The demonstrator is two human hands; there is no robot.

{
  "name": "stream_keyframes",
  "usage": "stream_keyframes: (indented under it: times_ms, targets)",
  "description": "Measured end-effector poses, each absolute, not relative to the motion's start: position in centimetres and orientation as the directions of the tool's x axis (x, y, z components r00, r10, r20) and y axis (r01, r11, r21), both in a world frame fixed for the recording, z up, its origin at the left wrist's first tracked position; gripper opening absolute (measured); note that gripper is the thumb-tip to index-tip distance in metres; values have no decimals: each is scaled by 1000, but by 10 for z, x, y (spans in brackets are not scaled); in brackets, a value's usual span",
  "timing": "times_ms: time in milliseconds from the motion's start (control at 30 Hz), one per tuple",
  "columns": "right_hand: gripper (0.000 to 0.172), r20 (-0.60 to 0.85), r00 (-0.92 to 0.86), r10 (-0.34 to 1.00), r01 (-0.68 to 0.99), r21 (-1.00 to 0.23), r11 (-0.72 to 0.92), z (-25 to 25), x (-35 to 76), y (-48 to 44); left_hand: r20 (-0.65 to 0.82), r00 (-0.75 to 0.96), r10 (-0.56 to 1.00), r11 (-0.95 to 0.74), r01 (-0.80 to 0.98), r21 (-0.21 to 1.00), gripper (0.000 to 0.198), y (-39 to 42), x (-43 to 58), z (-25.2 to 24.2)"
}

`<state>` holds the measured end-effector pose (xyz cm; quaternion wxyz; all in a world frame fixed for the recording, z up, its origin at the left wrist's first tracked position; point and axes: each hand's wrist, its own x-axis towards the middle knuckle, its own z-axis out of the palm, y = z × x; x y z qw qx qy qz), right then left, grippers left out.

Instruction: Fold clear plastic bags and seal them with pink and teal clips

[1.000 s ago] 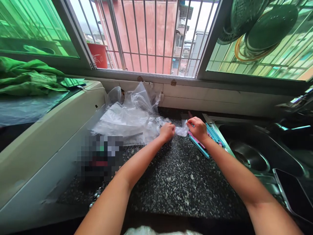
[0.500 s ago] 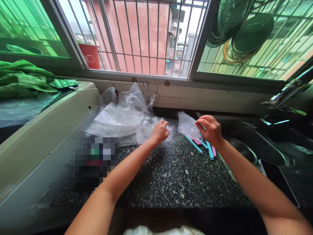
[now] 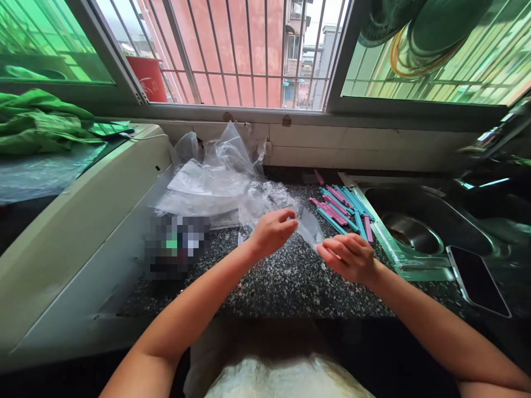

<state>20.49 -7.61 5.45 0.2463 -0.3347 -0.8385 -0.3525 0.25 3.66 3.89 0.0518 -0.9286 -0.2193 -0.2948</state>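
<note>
A small clear plastic bag point(image 3: 311, 228) is stretched between my two hands, above the speckled black counter point(image 3: 290, 293). My right hand point(image 3: 349, 257) pinches its lower right corner. On the other side, my left hand point(image 3: 274, 232) has its fingers closed at the bag's left edge, thumb against forefinger. Behind my right hand lies a loose heap of blue and pink plastic strips point(image 3: 342, 207), which look like bag sealing clips. Crumpled clear plastic bags point(image 3: 207, 185) are piled behind my left hand.
A metal sink point(image 3: 409, 232) is set into the counter at the right, with a phone point(image 3: 479, 282) by its front edge. A pale appliance point(image 3: 103, 210) borders the left, with green cloth point(image 3: 41, 121) beyond it. A blurred-out item point(image 3: 176, 246) sits front left. A barred window stands behind.
The small bag came off the strips, toward me, in my right hand. My left hand moved from the bag pile to the bag's other side. The view shifted slightly.
</note>
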Motion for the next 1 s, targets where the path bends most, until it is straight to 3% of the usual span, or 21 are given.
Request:
stream_keyframes:
  times_ms: [133,300,400,500,600,700,833,900,1000]
  targets:
    - [14,629,-706,326,674,456,581,35,185,-86,534,782,321,-865,471,-171,22,11,-35,19]
    - [17,606,-684,407,659,274,701,6,173,-97,464,834,297,-856,448,-258,19,-26,-73,2]
    - [18,556,-676,484,667,181,723,-2,172,-100,460,847,268,-882,408,-236,16,-42,-82,-7]
    - [9,559,-568,604,728,-2,685,0,168,-101,472,838,273,-903,392,-174,15,-53,-83,-15]
    - [21,588,-406,700,781,-175,600,3,156,-100,480,830,283,-912,388,-133,18,-59,-80,-21]
    - [34,546,-381,746,836,-142,530,2,142,-97,472,831,295,-915,389,-112,19,-61,-80,-24]
    - [16,468,-390,793,872,-89,482,3,133,-90,477,818,321,-911,405,-82,18,-62,-85,-23]
    - [19,440,-308,844,879,-208,429,9,135,-85,489,813,315,-912,401,-80,18,-63,-89,-22]
    - [19,299,-96,949,835,-495,240,22,145,-73,521,794,313,-915,398,-57,18,-63,-93,-18]
